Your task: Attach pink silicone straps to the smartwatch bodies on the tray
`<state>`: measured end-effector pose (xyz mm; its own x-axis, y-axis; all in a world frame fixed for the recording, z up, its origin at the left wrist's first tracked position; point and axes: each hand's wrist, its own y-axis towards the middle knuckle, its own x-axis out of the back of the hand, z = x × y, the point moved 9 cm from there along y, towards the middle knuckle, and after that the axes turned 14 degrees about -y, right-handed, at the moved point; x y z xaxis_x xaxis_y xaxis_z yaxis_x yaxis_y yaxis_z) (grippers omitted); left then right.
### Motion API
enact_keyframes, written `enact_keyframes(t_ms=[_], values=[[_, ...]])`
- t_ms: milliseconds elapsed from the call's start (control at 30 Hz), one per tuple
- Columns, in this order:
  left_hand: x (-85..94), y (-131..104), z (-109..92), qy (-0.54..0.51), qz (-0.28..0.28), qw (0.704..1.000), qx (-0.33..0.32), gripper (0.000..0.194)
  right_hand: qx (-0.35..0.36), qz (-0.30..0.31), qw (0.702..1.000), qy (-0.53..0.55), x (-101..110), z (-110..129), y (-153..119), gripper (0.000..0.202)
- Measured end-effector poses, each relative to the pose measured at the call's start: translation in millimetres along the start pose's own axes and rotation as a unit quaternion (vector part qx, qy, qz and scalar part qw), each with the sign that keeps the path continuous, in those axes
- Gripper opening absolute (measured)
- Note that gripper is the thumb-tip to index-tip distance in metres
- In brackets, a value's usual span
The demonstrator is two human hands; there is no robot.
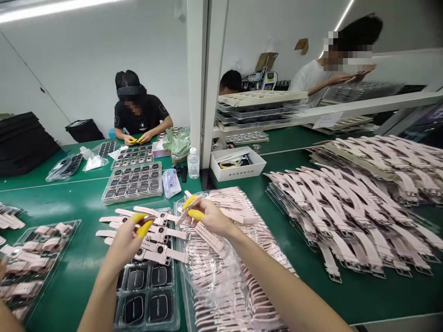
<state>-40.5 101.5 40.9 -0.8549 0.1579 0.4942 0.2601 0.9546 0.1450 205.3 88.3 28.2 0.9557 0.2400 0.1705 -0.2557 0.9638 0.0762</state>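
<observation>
My left hand (124, 237), yellow covers on its fingertips, is pinched on a small dark-edged watch case (149, 217), seen nearly edge-on. My right hand (212, 216), with yellow covers too, grips a pale pink watch strap (183, 216) close to its right. Below them, several watches with pink straps (160, 249) lie across a clear plastic tray (177, 299). Square dark watch cases (159, 306) sit in the tray's front pockets. Under my right forearm, many pink straps (211, 288) are packed in rows beneath crumpled clear plastic.
Stacked trays of pink-strapped watches (311, 203) spread along the right. Another watch tray (74, 230) is at left. Behind stand a case tray stack (161, 184), a water bottle (193, 163), a white box (238, 173) and a post (204, 92). A co-worker (141, 110) sits opposite.
</observation>
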Motion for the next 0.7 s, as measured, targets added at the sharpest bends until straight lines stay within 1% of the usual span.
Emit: enact_keyframes(t_ms=[67, 100, 133, 167, 233, 300, 333, 367, 433, 500, 533, 600, 633, 700], values=[[-32.1, 27, -2, -0.064, -0.003, 0.998, 0.020, 0.037, 0.032, -0.012, 0.994, 0.106, -8, 3, 0, 0.029], [-45.6, 38, 3, -0.105, -0.004, 0.994, 0.035, 0.033, 0.049, -0.022, 0.989, 0.136, -10, 4, -1, 0.030], [-56.1, 45, 11, -0.146, -0.012, 0.988, 0.058, 0.029, 0.060, -0.026, 0.986, 0.153, -12, 5, -4, 0.030], [-64.9, 48, 22, -0.183, -0.019, 0.979, 0.085, 0.026, 0.066, -0.022, 0.984, 0.161, -15, 4, -6, 0.031], [-77.3, 47, 42, -0.248, -0.035, 0.960, 0.126, 0.022, 0.061, 0.011, 0.987, 0.151, -23, -2, -8, 0.037], [-89.3, 41, 55, -0.301, -0.028, 0.942, 0.147, 0.019, 0.033, 0.035, 0.991, 0.122, -32, -17, -5, 0.043], [-93.4, 38, 56, -0.317, -0.024, 0.938, 0.140, 0.019, 0.008, 0.043, 0.995, 0.089, -38, -27, -2, 0.043], [-95.7, 36, 56, -0.325, -0.027, 0.936, 0.129, 0.019, -0.017, 0.038, 0.998, 0.049, -41, -37, 1, 0.043], [-99.5, 33, 55, -0.320, -0.025, 0.941, 0.110, 0.021, -0.042, -0.003, 0.999, -0.032, -41, -51, 5, 0.046], [-103.1, 30, 56, -0.324, -0.016, 0.939, 0.111, 0.023, -0.043, -0.052, 0.994, -0.080, -39, -55, 6, 0.048], [-104.6, 29, 57, -0.331, -0.011, 0.936, 0.118, 0.025, -0.045, -0.061, 0.993, -0.086, -39, -57, 6, 0.049], [-107.1, 27, 59, -0.348, 0.006, 0.929, 0.128, 0.026, -0.064, -0.045, 0.995, -0.059, -43, -62, 4, 0.051], [-107.0, 26, 58, -0.352, 0.013, 0.928, 0.121, 0.026, -0.078, -0.029, 0.996, -0.034, -47, -64, 3, 0.052], [-104.3, 28, 51, -0.339, 0.024, 0.938, 0.075, 0.025, -0.100, 0.002, 0.995, 0.016, -55, -64, -1, 0.050]])
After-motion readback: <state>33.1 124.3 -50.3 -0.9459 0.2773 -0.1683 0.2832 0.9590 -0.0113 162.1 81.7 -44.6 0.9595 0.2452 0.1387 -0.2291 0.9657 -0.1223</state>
